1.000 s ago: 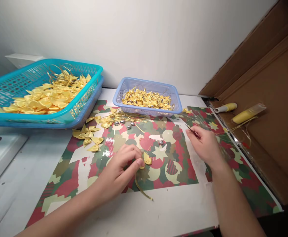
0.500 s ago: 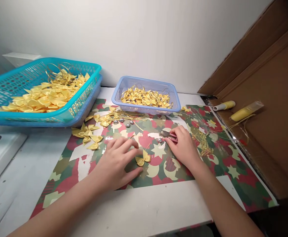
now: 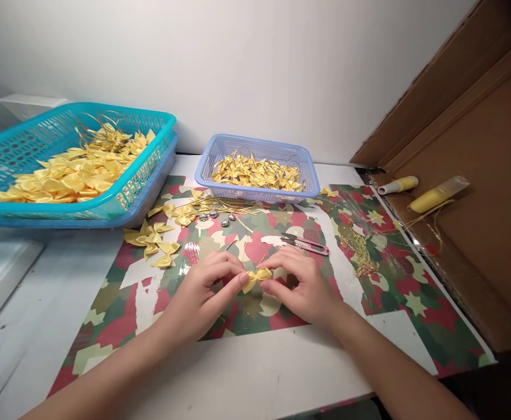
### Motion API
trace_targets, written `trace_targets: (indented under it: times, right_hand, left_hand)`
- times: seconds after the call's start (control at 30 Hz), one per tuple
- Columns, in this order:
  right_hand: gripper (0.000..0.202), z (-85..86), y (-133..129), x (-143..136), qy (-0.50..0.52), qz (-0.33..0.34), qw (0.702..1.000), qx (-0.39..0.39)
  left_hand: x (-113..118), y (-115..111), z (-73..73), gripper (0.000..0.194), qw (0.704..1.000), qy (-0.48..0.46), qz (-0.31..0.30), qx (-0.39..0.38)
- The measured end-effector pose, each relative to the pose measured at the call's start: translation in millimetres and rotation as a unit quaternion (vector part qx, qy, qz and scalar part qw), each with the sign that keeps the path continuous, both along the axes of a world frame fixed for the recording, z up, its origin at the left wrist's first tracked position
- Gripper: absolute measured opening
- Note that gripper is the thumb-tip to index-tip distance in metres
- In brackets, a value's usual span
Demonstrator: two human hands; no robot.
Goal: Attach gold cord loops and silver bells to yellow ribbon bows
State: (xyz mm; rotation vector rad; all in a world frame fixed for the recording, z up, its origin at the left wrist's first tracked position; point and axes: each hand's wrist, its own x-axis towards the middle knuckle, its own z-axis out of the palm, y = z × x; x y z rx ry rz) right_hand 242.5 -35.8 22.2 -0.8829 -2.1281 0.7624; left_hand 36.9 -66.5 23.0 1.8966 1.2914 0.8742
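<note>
On patterned paper [image 3: 119, 315], yellow bow [image 3: 256, 276] between both hands' fingers [image 3: 243, 279].

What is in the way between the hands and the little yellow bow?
Nothing that I can see: the left hand and right hand both have fingers on the yellow bow. The pink-handled snips lie beyond the right hand, not in between.

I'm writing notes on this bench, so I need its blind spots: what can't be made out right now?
All in the head view:
- Outer ends of the yellow bow: covered by fingers of the left hand and right hand.
- Left end of the teal basket: cut off by the picture edge.
- Floor of the small blue basket: hidden under piled bows.
- Gold scraps: too small to count.
</note>
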Motion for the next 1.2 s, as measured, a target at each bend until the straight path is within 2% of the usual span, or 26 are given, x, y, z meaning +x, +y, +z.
trace_targets:
  times: [0.1,0.17,0.27,0.33,0.47,0.6,0.77,0.83,0.97,1.13,1.2]
  right_hand:
    - [0.006,-1.0,-3,-2,0.035,-0.023,0.998,-0.042]
    - [0.008,-0.5,-5,-2,0.043,-0.039,0.998,-0.034]
    - [0.014,0.4,-7,-3,0.043,-0.061,0.996,0.046]
    - [0.009,-0.3,-9,-4,0.017,-0.074,0.992,0.101]
    - [0.010,-3.6,-10,-7,-0.026,-0.084,0.987,0.136]
    - [0.011,-3.4,-13,-10,0.000,-0.084,0.991,0.107]
    - [0.013,2.4,-10,-7,0.058,-0.079,0.994,-0.049]
    - [0.014,4.3,-5,-2,0.080,-0.096,0.989,-0.084]
    - [0.016,6.6,4,9,0.100,-0.146,0.981,-0.074]
    - [0.019,8.3,9,13,0.117,-0.193,0.974,-0.024]
    - [0.018,10.4,13,19,0.116,-0.254,0.960,0.014]
  left_hand:
    - [2,-1,0.6,0.031,0.999,-0.030,0.013,-0.014]
    - [2,-1,0.4,0.030,1.000,-0.026,0.015,0.003]
    - [3,-3,-0.2,0.027,0.998,0.006,0.024,0.053]
    - [3,-4,-0.8,0.025,0.995,0.031,0.024,0.093]
    - [4,-4,-2.1,0.023,0.986,0.072,0.008,0.152]
    - [4,-4,-2.8,0.019,0.976,0.104,-0.001,0.190]
    - [0,-2,-3.5,0.019,0.965,0.133,0.010,0.224]
    - [-2,-2,-3.7,0.018,0.959,0.152,0.020,0.239]
    - [-6,0,-3.7,0.017,0.950,0.160,0.022,0.266]
    - [-8,-1,-3.4,0.019,0.952,0.154,0.021,0.262]
    - [-9,-2,-2.9,0.019,0.951,0.149,0.019,0.269]
